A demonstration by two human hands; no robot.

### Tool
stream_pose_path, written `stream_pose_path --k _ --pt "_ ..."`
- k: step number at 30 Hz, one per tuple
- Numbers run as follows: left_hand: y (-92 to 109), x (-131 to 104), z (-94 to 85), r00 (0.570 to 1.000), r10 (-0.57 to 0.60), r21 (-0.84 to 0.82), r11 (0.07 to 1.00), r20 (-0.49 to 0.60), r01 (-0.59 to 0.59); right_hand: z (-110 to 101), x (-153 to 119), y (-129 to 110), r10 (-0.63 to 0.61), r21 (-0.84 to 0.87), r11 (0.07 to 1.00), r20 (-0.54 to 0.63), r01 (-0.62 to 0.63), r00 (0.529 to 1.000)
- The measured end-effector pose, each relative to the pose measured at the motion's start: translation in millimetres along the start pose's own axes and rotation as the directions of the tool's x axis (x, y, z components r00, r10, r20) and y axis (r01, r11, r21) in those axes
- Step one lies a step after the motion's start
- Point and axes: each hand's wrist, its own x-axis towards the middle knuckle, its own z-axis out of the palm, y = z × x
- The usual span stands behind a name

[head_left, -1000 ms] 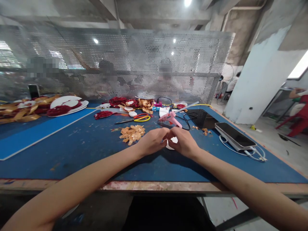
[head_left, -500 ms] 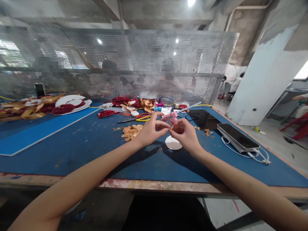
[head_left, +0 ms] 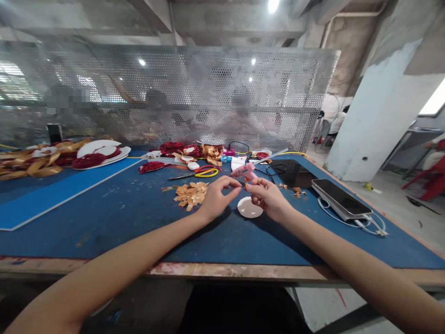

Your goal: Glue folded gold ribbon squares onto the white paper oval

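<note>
Inward of the table's near edge (head_left: 215, 269), the right hand (head_left: 269, 199) is pinching a gold scrap (head_left: 247, 184); the left hand (head_left: 218, 197) is curling half-closed, contents unclear.

The person's left hand (head_left: 217, 198) and right hand (head_left: 273, 200) are bare, and the 2 forearms (head_left: 139, 255) are bare also. Below the table edge, plain black clothing (head_left: 243, 308) is visible; its exact kind is unclear.

A perforated screen (head_left: 194, 74) backs the blue table (head_left: 69, 239); pale pillar (head_left: 368, 125) right, ceiling lamp (head_left: 273, 5) lit
</note>
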Motion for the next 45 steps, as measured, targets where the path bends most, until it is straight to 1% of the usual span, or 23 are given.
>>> stream_pose_path --k 4,9,14,18,24,35,45 --pt "5.7 -2.6 2.1 1.0 0.008 -0.002 1.0 0.009 -0.008 -0.3 -0.3 2.6 -0.103 -0.064 0.993 0.018 0.104 0.995" --pt "8.1 -2.9 0.6 1.0 -0.005 0.015 1.0 0.012 0.005 0.5 -0.9 3.0 -0.225 -0.185 0.956 0.031 0.227 0.974" --pt "6.1 -3.4 1.0 1.0 -0.024 0.039 0.999 0.011 0.023 -0.8 2.2 5.7 -0.295 -0.245 0.922 0.055 0.299 0.954" --pt "4.4 -2.9 1.7 1.0 -0.023 0.053 0.998 0.019 0.022 -2.1 3.4 7.0 -0.311 -0.292 0.903 0.055 0.314 0.949" --pt "2.6 -2.2 2.6 0.998 -0.03 0.045 0.999 0.05 0.028 -2.4 3.6 8.0 -0.304 -0.302 0.903 0.059 0.307 0.951" --pt "1.3 -2.5 2.3 0.997 -0.059 0.062 0.997 0.043 0.056 -4.5 5.4 9.4 -0.315 -0.35 0.88 0.074 0.32 0.946" --pt "1.3 -2.1 2.0 0.997 -0.034 0.067 0.997 0.072 0.029 -3.3 3.8 7.3 -0.298 -0.384 0.871 0.082 0.306 0.951"
